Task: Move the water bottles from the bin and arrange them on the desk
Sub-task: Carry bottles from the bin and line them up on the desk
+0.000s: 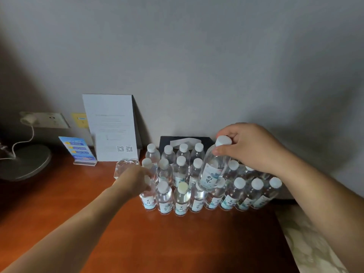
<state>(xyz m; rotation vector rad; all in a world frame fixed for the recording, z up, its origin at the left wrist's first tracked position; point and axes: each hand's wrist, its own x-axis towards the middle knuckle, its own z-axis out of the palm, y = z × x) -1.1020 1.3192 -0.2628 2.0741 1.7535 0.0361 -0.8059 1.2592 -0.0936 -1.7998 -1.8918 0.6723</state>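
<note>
1. Progress looks well advanced: a dense block of water bottles (178, 174) already stands upright in rows on the wooden worktop (137, 233), close to the wall and in front of a dark tissue box (204, 139).
2. The right hand (250, 146) has its fingers (220, 150) curled round the neck of one bottle (213, 168), just under the white cap, and holds it tilted above the rows, not yet set down.
3. The left hand (136, 179) reaches to the front-left bottle (148, 196); its fingers seem to close round the cap, though blur makes the grip hard to judge.
4. The bin is out of view, so how many bottles remain in it cannot be told.
5. What is left, by my judgement: placing the lifted bottle in a gap, perhaps at the right side, and straightening the front row.
6. Signs and a card (112, 127) stand to the left of the bottles.
</note>
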